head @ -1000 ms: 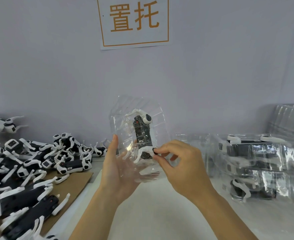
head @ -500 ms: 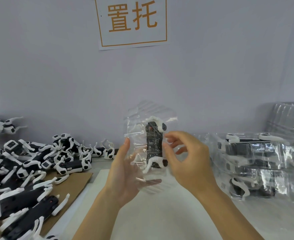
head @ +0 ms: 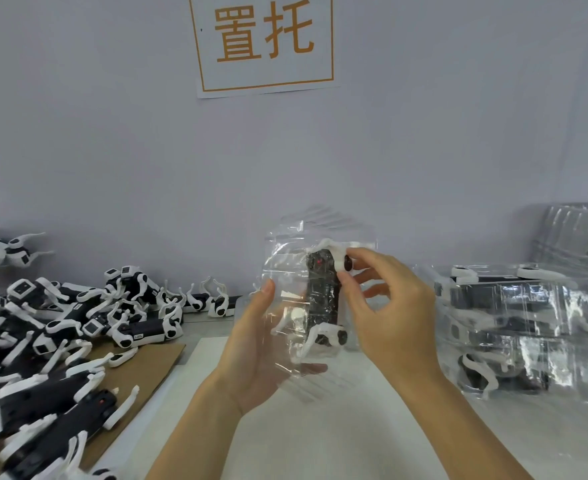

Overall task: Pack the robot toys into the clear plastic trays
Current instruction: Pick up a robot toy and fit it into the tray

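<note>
Above the tabletop's (head: 285,427) middle, your right hand (head: 394,313) pinches the robot toy's (head: 323,296) upper white leg, seating it in the clear plastic tray (head: 285,271) that your left hand (head: 256,348) cradles with open palm and straight fingers. Next, I judge, press the toy home and set it with the packed trays (head: 527,323) at the right edge.

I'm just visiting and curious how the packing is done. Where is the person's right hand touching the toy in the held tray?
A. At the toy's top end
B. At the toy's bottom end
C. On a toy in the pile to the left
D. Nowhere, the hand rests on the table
A: the right hand has its fingertips at the upper white leg of the robot toy, which sits in the clear plastic tray supported by the left hand.
</note>
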Tool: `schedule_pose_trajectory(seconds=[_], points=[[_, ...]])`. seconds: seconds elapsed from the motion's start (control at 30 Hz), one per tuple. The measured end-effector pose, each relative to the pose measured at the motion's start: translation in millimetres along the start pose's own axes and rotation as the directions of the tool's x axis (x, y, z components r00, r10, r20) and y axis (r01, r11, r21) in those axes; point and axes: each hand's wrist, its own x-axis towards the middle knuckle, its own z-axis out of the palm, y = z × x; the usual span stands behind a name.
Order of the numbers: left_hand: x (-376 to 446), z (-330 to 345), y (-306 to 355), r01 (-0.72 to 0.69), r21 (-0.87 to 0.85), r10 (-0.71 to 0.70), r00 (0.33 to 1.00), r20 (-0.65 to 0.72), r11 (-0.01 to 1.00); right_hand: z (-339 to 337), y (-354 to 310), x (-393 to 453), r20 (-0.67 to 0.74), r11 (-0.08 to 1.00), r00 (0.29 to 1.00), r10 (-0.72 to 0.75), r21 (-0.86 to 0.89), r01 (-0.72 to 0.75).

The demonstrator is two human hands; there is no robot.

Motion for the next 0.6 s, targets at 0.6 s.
schedule_pose_trajectory(seconds=[0.6], points=[[-3.2,-34.7,-5.1,0.168,0.914,0.146,0.961,-0.236,0.37,-25.0,23.5,15.4,0.113,0.901,0.91,0.399,-0.231,-0.367]])
